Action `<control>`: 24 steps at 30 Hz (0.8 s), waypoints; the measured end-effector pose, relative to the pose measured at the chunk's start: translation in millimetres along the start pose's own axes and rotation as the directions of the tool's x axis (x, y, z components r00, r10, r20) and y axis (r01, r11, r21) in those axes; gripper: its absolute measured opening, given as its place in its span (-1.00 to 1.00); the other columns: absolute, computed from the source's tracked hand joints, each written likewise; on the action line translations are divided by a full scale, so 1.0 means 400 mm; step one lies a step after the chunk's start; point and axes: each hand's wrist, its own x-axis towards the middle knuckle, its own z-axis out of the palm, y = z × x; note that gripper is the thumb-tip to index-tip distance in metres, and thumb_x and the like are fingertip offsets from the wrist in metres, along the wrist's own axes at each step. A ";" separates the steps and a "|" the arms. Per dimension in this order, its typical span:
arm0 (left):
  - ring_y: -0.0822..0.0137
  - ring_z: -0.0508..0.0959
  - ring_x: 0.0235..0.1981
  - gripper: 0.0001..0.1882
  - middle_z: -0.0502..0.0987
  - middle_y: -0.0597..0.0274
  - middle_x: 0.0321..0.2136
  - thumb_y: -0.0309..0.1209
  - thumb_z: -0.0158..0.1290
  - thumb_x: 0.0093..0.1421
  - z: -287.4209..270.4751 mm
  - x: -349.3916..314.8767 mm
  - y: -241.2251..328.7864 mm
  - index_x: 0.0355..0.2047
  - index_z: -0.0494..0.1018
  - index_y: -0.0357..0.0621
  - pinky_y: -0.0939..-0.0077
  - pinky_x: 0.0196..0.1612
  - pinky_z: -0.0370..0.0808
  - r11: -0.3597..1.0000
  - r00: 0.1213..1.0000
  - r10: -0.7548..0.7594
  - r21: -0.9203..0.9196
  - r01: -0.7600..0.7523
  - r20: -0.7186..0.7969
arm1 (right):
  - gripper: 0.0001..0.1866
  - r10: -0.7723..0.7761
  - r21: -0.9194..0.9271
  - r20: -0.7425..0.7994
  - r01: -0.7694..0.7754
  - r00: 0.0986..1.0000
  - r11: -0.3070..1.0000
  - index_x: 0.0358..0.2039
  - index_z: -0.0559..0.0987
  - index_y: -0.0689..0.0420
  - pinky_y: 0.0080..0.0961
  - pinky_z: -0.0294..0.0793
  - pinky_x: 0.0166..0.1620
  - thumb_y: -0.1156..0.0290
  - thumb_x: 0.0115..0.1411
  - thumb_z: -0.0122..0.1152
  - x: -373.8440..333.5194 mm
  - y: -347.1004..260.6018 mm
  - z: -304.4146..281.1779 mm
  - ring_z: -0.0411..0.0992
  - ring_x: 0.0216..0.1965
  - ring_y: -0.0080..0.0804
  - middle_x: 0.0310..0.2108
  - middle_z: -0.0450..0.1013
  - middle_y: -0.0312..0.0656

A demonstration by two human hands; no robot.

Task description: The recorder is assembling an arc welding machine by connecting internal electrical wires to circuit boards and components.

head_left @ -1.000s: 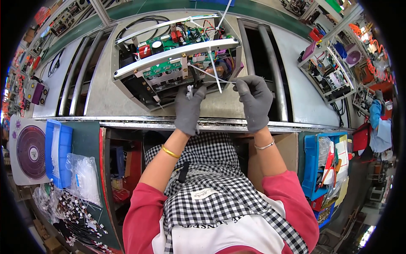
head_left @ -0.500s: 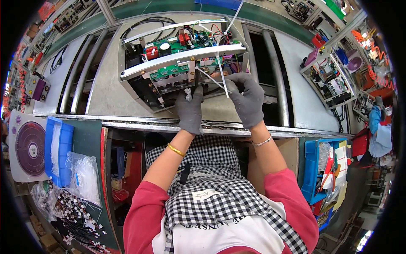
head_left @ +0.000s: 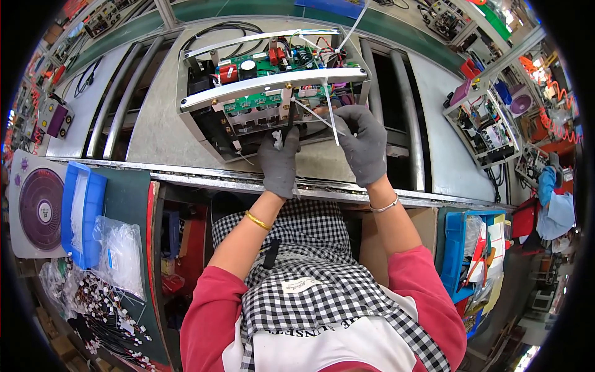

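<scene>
- Table (head_left: 155, 118): its pale top bears the open machine, with silver rollers (head_left: 407, 124) at the right.
- Open machine (head_left: 273, 85): lies just beyond both hands; its lower inside is dark, and the near rail (head_left: 235, 91) crosses over part of the green boards (head_left: 264, 101).
- Second machine (head_left: 483, 124): stands well off to the right.
- Blue bin (head_left: 94, 214): at the left, just beside a clear bag (head_left: 121, 254).
- Left hand (head_left: 278, 164): gloved, fingers curled at the machine's lower near side; its fingertips are hidden, so I cannot tell what its grip holds.
- Right hand (head_left: 364, 147): gloved, near the machine's right end, grip closed on a thin white tie (head_left: 313, 113), whose end is covered by the fingers.
- Hanging white tie (head_left: 330, 111): drops from the rail and crosses in front of the held one.
</scene>
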 end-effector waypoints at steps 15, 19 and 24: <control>0.52 0.43 -0.55 -0.72 0.51 0.34 -0.56 -0.26 0.21 0.20 -0.008 -0.001 0.005 -0.32 0.48 -0.25 0.60 -0.46 0.34 1.000 1.000 -0.004 0.027 0.004 0.001 | -0.85 -0.036 -0.035 0.064 0.038 0.997 0.999 -0.26 0.59 0.24 -0.65 0.48 -0.35 0.46 0.21 0.33 0.021 0.019 0.023 0.44 -0.42 -0.71 -0.40 0.55 -0.31; 0.51 0.43 -0.56 -0.72 0.52 0.33 -0.55 -0.26 0.21 0.21 -0.011 0.003 0.012 -0.31 0.48 -0.25 0.60 -0.47 0.34 0.995 1.000 -0.017 0.098 0.017 0.004 | -0.82 -0.037 -0.013 0.044 0.038 0.998 0.999 -0.27 0.59 0.23 -0.65 0.46 -0.36 0.42 0.19 0.36 0.026 0.049 0.034 0.43 -0.45 -0.69 -0.45 0.53 -0.32; 0.53 0.42 -0.58 -0.78 0.52 0.33 -0.52 -0.32 0.16 0.25 -0.018 0.004 0.015 -0.25 0.47 -0.24 0.63 -0.52 0.31 0.996 0.999 0.048 0.072 -0.050 0.026 | -0.79 0.009 0.068 0.012 -0.010 1.000 0.998 -0.27 0.59 0.24 -0.65 0.47 -0.35 0.39 0.17 0.39 0.029 0.034 0.052 0.43 -0.45 -0.69 -0.48 0.51 -0.31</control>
